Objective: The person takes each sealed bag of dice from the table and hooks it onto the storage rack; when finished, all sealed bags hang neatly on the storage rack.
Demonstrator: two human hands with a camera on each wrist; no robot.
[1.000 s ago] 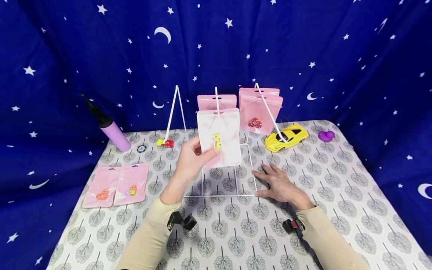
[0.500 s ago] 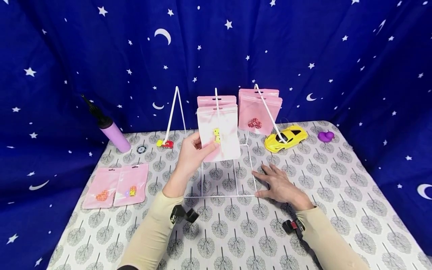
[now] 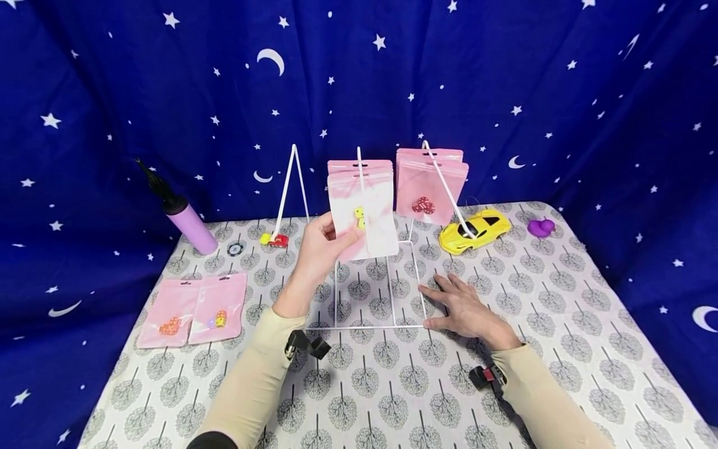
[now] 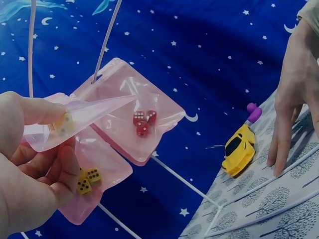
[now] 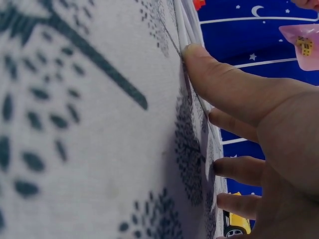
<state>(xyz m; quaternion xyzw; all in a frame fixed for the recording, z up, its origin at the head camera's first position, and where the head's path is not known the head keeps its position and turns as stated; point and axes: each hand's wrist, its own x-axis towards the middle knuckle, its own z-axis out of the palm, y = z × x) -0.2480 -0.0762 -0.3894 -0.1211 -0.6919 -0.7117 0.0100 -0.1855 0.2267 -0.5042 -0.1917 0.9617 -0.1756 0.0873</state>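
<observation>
My left hand [image 3: 316, 249] pinches the lower left part of a pink resealable bag [image 3: 381, 234] between thumb and fingers; yellow dice [image 3: 359, 214] show inside it. This bag is on the middle prong of a white wire display rack [image 3: 370, 327], in front of another pink bag [image 3: 335, 166] hanging there. The left wrist view shows yellow dice [image 4: 89, 180] in the rear bag. On the right prong hang pink bags, the front one [image 3: 443, 181] holding red dice [image 4: 143, 122]. My right hand [image 3: 465, 308] rests with spread fingers on the table, thumb and forefinger at the rack's base.
Two pink bags [image 3: 165, 305] with dice lie flat at the table's left. Behind them stand a purple hand pump [image 3: 192, 227] and a round chip [image 3: 235, 248]. A small red-yellow toy [image 3: 276, 240], a yellow toy car [image 3: 477, 231] and a purple duck [image 3: 541, 228] sit farther back.
My left hand has moved up and away along the middle prong, carrying the bag closer to the one behind it. The right hand has stayed in place.
</observation>
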